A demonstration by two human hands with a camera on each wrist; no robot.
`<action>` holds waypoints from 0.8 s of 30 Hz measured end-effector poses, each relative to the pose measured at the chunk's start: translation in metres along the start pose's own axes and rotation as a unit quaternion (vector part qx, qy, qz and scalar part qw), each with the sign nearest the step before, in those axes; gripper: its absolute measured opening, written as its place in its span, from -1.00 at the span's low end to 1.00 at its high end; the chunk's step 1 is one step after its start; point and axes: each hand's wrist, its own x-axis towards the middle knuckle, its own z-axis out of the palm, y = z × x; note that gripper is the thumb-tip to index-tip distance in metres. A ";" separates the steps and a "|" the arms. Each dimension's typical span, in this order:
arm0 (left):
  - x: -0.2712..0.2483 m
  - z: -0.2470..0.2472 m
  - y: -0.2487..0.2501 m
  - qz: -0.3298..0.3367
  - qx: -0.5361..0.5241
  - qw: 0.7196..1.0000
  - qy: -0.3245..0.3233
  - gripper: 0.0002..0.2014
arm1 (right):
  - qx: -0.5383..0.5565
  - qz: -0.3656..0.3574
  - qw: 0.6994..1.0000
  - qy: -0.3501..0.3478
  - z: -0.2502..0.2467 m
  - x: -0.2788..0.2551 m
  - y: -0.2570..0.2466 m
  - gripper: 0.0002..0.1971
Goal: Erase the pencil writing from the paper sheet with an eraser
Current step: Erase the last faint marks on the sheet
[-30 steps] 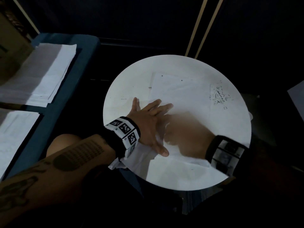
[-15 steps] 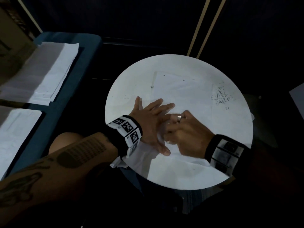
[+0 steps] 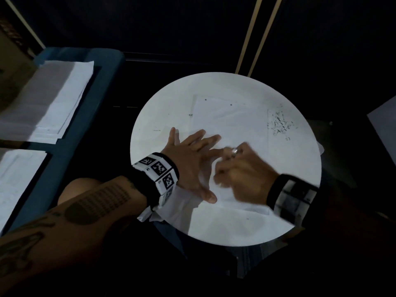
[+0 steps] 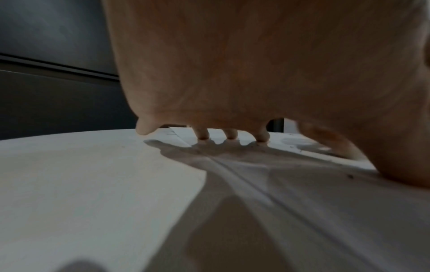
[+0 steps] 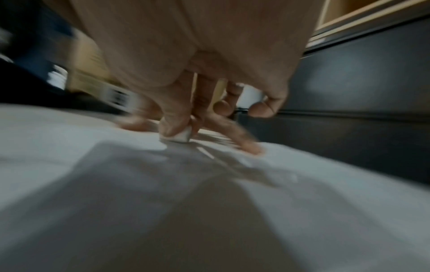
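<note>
Nearest, at about 5 o'clock on the round tabletop [image 3: 214,232], the right hand [image 3: 246,176], fingers curled, thumb and fingertips pinching a small white eraser [image 5: 180,137] and pressing its lower edge onto the paper sheet [image 3: 225,118]; blurred, so likely mid-rub. Just beside it toward 9 o'clock, the left hand [image 3: 188,163], spread flat with straight fingers [image 4: 231,135] bearing down on the sheet, gripping nothing, evidently pinning the paper so rubbing cannot drag or crease it. Sheet lying across the middle of the tabletop, near-left corner hanging over the edge under the left wrist. Pencil writing under the hands too faint or hidden to tell. Farther off, toward 2 o'clock, a scatter of dark eraser crumbs [image 3: 279,124], well apart from both hands. Off at 9 to 10 o'clock, stacked papers [image 3: 53,99] on a blue surface.
</note>
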 end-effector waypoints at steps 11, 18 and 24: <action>-0.002 -0.004 0.006 0.006 0.021 1.000 0.022 0.31 | 0.092 0.092 0.992 -0.001 0.006 -0.008 0.035 -0.86; -0.019 -0.025 0.004 0.007 0.035 0.999 0.021 0.18 | 0.123 0.097 0.988 0.002 0.007 -0.008 0.038 -0.83; -0.018 -0.047 0.022 0.046 -0.021 0.998 -0.025 -0.23 | 0.122 0.111 0.986 0.015 0.007 -0.010 0.036 -0.83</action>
